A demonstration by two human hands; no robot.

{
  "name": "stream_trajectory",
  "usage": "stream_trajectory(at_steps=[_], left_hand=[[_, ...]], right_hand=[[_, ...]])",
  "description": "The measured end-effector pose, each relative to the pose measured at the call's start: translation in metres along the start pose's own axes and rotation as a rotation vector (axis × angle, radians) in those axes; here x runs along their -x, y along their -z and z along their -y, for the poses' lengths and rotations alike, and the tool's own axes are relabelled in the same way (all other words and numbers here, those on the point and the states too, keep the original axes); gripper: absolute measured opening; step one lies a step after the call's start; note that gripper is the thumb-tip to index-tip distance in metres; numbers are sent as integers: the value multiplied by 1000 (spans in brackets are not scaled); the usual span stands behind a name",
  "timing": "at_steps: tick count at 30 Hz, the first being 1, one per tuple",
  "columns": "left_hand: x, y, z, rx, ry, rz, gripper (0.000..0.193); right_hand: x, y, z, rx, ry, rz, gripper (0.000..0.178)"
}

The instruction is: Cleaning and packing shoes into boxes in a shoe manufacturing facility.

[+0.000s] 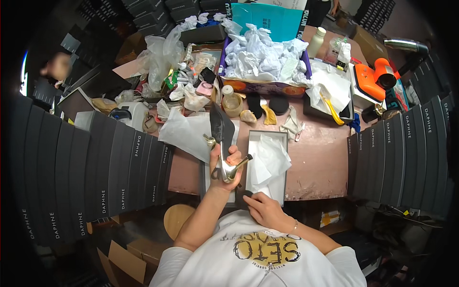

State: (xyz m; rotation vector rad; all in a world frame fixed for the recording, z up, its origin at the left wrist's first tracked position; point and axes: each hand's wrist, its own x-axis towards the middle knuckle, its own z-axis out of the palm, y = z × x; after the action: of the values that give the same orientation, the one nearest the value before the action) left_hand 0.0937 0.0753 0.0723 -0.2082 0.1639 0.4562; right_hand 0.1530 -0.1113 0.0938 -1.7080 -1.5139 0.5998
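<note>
My left hand (221, 176) is closed round a high-heeled shoe (224, 138), lifted over the near part of the table. Its dark sole faces up, the toe points away from me, and the slim heel and back part shine gold. Close below it, the fingers of my right hand (266, 209) grip the edge of a round black pad (244, 198), near my body. Under and beside the hands lies an open shoebox (286, 165) with white tissue paper (267, 160) in it. Another white sheet (184, 134) is spread at the left, partly behind the shoe.
Stacked dark shoeboxes (114, 167) wall in the left side, and more boxes (406, 148) the right. At the back stands a carton (258, 87) heaped with crumpled paper. A bottle (231, 101), cloths (270, 115) and a yellow-handled brush (332, 110) lie before it. An orange dryer (382, 71) stands at right.
</note>
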Motion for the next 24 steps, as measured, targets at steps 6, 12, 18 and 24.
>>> stream_trajectory(at_steps=[6,12,18,24], left_hand=[[10,0,2,-234,84,133,40],[22,-8,-15,-460,-36,88,48],[33,-28,20,-779,-244,-235,40],[29,5,-10,-695,-160,-96,62]], right_hand=[[-60,11,29,44,259,-325,46],[-1,14,16,-11,124,-220,44],[-71,60,47,207,346,-429,48],[-34,25,43,168,58,74,39]])
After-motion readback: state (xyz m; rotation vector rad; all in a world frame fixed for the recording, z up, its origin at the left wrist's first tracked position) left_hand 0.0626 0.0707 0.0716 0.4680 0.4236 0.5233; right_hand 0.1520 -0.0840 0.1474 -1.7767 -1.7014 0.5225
